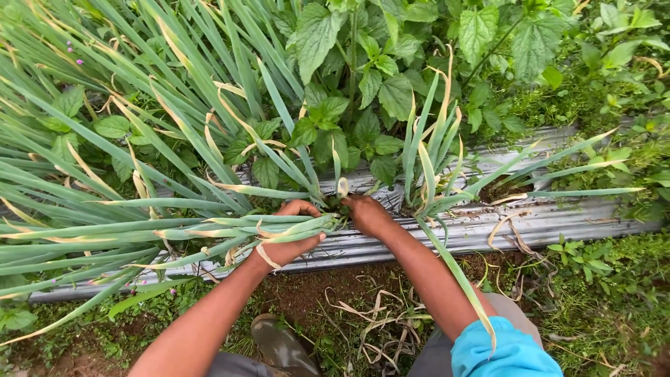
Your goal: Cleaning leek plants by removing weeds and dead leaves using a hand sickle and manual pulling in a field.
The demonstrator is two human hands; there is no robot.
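Note:
My left hand (285, 237) is closed around a bunch of long green onion leaves (174, 234) that lie bent over to the left, several with yellowed tips. My right hand (365, 213) reaches down to the base of that plant, fingers curled in at the hole in the silver plastic mulch sheet (551, 223); whether it grips anything is hidden. Another onion clump (429, 157) stands upright just right of my right hand.
Broad-leaved green weeds (349, 91) grow behind the onions. More onion leaves (91, 126) fill the left side. Bare soil with dry leaf scraps (363, 314) lies below the mulch edge. My rubber boot (279, 345) and a blue sleeve (495, 352) show at the bottom.

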